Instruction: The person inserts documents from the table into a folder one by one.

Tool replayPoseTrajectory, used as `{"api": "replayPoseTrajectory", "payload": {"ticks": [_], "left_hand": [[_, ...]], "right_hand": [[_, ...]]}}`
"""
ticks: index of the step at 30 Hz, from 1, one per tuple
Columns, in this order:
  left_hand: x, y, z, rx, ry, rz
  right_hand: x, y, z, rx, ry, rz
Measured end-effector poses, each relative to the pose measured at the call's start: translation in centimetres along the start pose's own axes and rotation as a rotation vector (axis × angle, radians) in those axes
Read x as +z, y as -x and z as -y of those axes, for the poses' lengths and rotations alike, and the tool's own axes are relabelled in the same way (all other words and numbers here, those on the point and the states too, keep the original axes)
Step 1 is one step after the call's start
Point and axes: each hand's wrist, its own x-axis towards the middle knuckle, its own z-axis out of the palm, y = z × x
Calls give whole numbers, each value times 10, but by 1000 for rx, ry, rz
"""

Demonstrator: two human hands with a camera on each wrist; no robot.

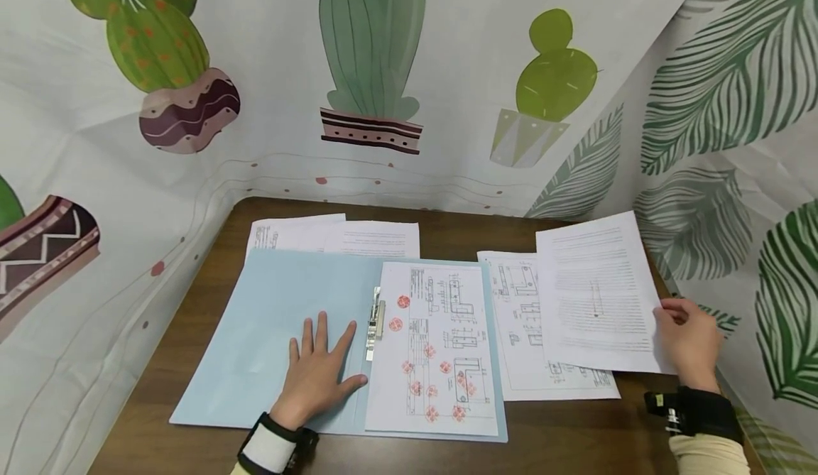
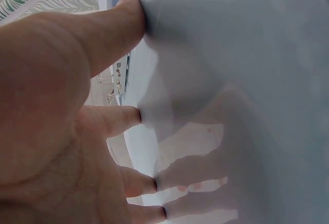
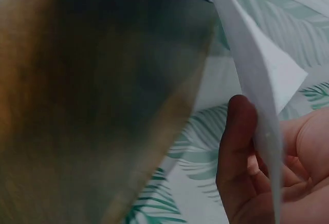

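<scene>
A light blue folder (image 1: 255,333) lies opened flat on the table, with a metal clip (image 1: 375,322) at its spine. On its right side sits a drawing sheet (image 1: 396,283) with several red stamps. My left hand (image 1: 313,379) rests on the folder's bare left cover, fingers spread; in the left wrist view its fingertips (image 2: 134,115) touch the glossy blue surface. At the right, my right hand (image 1: 690,340) pinches the edge of a printed sheet of paper (image 1: 588,290). The right wrist view shows that paper (image 3: 257,75) edge-on between thumb and fingers, lifted off the table.
Another drawing sheet (image 1: 520,375) lies right of the folder, partly under the held paper. More printed sheets (image 1: 383,237) stick out behind the folder. The brown wooden table (image 1: 556,432) is bordered by a cloth (image 1: 460,70) with cacti and leaves.
</scene>
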Motion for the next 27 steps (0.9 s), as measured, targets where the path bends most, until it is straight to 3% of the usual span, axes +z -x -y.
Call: {"api": "replayPoseTrajectory", "payload": {"ticks": [9,14,27], "left_hand": [[3,0,1,-2,-7,-10],[4,1,1,-5,-6,-11],[3,0,2,-5,0,9]], "right_hand": [[-24,2,15,102,-81,-14],[-32,8,22,120,-111,-6],[-18,38,48,112,-233,4]]}}
